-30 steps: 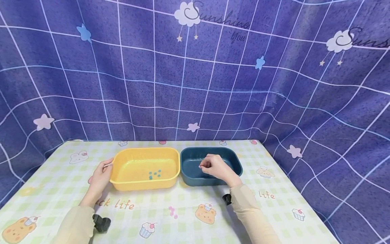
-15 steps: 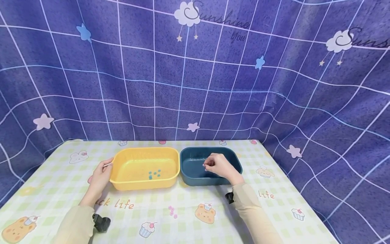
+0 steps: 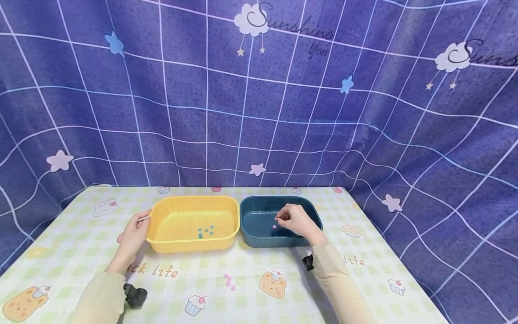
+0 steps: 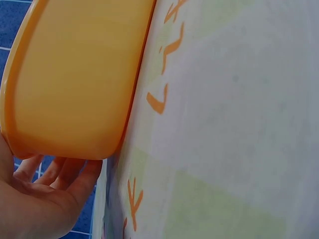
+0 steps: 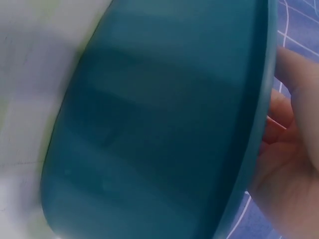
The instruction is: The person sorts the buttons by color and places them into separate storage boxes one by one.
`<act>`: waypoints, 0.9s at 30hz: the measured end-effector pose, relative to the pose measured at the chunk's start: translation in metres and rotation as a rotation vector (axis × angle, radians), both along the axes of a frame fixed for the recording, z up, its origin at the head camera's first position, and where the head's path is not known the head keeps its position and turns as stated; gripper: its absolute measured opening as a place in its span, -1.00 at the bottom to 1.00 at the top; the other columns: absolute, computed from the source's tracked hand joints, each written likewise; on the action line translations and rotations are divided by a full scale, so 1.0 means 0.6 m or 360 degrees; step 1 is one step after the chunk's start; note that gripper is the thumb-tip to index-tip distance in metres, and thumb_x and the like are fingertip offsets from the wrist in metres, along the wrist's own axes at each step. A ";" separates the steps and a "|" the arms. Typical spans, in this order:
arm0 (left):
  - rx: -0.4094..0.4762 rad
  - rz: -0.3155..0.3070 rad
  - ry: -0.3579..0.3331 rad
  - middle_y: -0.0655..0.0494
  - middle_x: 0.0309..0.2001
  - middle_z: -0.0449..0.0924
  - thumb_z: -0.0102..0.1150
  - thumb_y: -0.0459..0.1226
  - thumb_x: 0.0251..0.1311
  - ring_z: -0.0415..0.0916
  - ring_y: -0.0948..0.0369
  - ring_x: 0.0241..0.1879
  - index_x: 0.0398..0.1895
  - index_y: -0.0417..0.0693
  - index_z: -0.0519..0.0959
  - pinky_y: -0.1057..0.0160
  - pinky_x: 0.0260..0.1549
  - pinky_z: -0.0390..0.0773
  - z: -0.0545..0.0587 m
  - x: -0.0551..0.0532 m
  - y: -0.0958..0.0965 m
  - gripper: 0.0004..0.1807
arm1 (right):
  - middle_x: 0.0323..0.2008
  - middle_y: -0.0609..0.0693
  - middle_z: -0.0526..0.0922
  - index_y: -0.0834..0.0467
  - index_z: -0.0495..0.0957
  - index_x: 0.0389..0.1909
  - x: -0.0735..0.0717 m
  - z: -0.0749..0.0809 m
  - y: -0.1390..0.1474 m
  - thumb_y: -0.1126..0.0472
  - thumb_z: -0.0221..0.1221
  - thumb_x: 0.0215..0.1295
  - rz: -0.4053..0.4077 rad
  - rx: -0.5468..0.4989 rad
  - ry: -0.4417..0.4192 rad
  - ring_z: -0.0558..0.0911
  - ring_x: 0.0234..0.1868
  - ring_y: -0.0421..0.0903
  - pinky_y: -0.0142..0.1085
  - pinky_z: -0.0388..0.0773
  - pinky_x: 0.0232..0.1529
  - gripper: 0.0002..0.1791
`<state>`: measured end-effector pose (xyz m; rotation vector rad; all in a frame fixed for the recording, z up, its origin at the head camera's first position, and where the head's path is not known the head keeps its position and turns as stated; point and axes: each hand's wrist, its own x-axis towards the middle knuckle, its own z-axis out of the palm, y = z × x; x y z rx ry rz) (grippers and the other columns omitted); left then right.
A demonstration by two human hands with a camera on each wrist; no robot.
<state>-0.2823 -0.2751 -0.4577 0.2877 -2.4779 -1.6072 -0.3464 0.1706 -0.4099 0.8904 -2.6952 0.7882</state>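
My left hand (image 3: 135,234) holds the left end of a yellow plastic bin (image 3: 190,245). In the left wrist view its fingers (image 4: 85,181) touch the outside of the end wall. Several small blue button-like discs (image 3: 206,230) lie on the yellow bin's floor. Over the dark teal bin (image 3: 267,241) hovers my right hand (image 3: 297,220), fingers curled with the tips close together. Just below these tips a small pink button-like disc (image 3: 274,227) shows inside the teal bin. Whether another disc is between the fingertips cannot be made out; in the right wrist view the bin wall hides them.
Several loose pink discs (image 3: 229,282) lie on the patterned tablecloth (image 3: 162,299) in front of the bins. The two bins stand side by side with their ends close together. A blue gridded curtain (image 3: 182,112) hangs behind the table.
My right hand has shifted slightly right over the teal bin. A pink disc is now plainly visible below its fingertips. My left hand and the yellow bin have stayed put.
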 end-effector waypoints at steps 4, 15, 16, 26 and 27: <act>-0.0013 0.0004 0.0004 -0.38 0.25 0.29 -0.44 -0.11 0.46 0.41 -0.03 0.11 0.42 -0.19 0.04 0.67 -0.31 0.41 0.001 0.000 -0.001 -0.45 | -0.47 -0.08 0.59 0.17 0.67 -0.40 -0.005 -0.003 0.007 0.27 0.26 0.13 -0.0049 -0.0011 -0.0040 0.48 -0.50 -0.30 -0.49 0.46 -0.46 -0.94; -0.0045 0.0010 0.0010 -0.36 0.24 0.32 -0.42 -0.12 0.45 0.44 0.40 -0.12 0.41 -0.19 0.07 0.49 -0.16 0.43 0.003 0.000 -0.004 -0.45 | -0.50 -0.07 0.61 0.16 0.67 -0.43 -0.023 -0.011 0.024 0.27 0.29 0.09 -0.0134 0.0002 -0.0003 0.50 -0.50 -0.29 -0.46 0.46 -0.45 -0.96; -0.0047 0.0010 0.0005 -0.35 0.24 0.32 -0.42 -0.12 0.45 0.46 0.36 -0.10 0.41 -0.18 0.07 0.46 -0.14 0.43 0.002 0.000 -0.003 -0.45 | -0.50 -0.08 0.61 0.15 0.67 -0.44 -0.024 -0.011 0.025 0.26 0.29 0.09 -0.0145 0.0006 -0.0002 0.50 -0.50 -0.29 -0.46 0.46 -0.45 -0.96; 0.0010 -0.0006 -0.0016 -0.35 0.29 0.24 -0.45 -0.09 0.46 0.31 -0.14 0.22 0.43 -0.17 0.02 0.41 -0.05 0.47 0.000 0.001 -0.002 -0.43 | -0.52 -0.08 0.62 0.15 0.66 -0.46 -0.027 -0.013 0.030 0.25 0.30 0.08 -0.0200 0.0004 -0.0047 0.50 -0.49 -0.27 -0.42 0.48 -0.42 -0.96; 0.0013 -0.0008 -0.0009 -0.36 0.29 0.24 -0.45 -0.09 0.46 0.31 -0.14 0.22 0.43 -0.17 0.02 0.46 -0.08 0.47 0.000 0.001 -0.002 -0.43 | -0.52 -0.08 0.62 0.15 0.66 -0.46 -0.028 -0.013 0.030 0.26 0.29 0.08 -0.0197 0.0007 -0.0044 0.51 -0.49 -0.27 -0.42 0.48 -0.43 -0.96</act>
